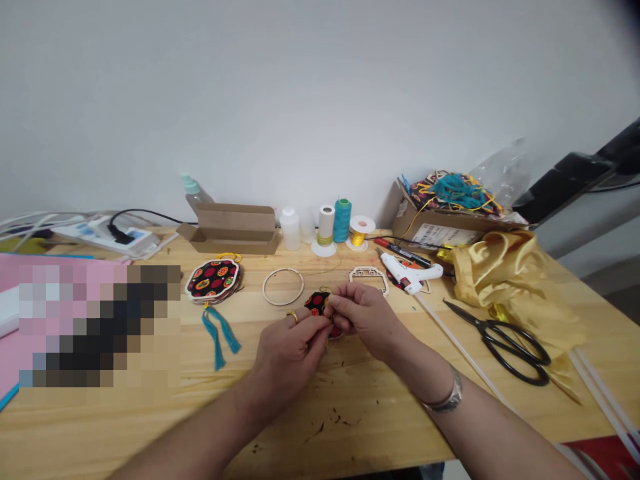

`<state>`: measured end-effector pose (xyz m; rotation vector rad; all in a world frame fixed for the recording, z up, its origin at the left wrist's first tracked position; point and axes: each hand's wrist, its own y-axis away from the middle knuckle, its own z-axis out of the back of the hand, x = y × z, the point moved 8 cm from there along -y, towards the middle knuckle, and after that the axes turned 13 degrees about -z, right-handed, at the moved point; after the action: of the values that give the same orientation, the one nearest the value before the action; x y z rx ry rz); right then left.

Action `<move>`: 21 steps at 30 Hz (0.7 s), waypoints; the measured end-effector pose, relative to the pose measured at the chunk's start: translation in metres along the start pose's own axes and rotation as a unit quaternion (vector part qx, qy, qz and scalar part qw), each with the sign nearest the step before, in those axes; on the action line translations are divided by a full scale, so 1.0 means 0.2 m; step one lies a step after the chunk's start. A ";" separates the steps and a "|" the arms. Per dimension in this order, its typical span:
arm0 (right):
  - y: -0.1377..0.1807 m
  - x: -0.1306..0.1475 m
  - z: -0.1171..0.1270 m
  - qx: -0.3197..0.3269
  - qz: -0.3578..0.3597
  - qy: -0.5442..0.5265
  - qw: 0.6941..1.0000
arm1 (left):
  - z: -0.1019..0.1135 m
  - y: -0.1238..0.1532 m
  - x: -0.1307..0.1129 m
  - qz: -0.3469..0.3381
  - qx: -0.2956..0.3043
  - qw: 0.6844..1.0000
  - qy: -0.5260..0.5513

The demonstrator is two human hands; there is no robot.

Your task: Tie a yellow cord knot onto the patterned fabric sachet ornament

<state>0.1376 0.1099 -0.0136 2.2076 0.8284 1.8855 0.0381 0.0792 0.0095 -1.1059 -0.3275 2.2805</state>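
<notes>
Near the table's middle, a small dark fabric piece with red and orange patterns sits between my hands. My left hand pinches its lower edge with thumb and forefinger. From the other side, my right hand is closed on its upper right part, fingertips nearly meeting the left ones. The fingers cover much of the piece. A thin yellow cord shows at its top. Just beyond lie a round wooden hoop and a wooden lattice frame. Left of them, a stack of patterned fabric panels has a teal tassel.
On the right are a white glue gun, black scissors and gold satin cloth. Along the wall stand an open cardboard box, a white bottle, a teal thread spool and a filled carton.
</notes>
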 end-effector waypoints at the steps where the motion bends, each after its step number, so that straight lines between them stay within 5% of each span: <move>1: 0.00 0.00 0.00 0.002 0.001 -0.007 1.000 | 0.00 0.00 -0.01 -0.005 0.002 1.000 -0.003; 7: 0.00 0.01 0.00 -0.005 0.016 0.000 1.000 | 0.05 -0.01 0.03 0.081 -0.062 0.987 0.127; 11: 0.00 0.02 0.02 -0.051 0.052 0.093 0.993 | -0.04 0.04 0.15 0.260 -0.070 0.897 0.350; 14: 0.01 0.03 0.03 -0.091 0.084 0.187 0.974 | -0.10 0.05 0.16 0.312 -0.064 0.840 0.438; 21: 0.02 0.05 0.03 -0.115 0.112 0.257 0.953 | -0.10 0.05 0.16 0.306 -0.057 0.848 0.429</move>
<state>0.1459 0.1122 -0.0051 1.7532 0.3889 2.5731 0.0350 0.0900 -0.0273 -2.4051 0.3061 1.9565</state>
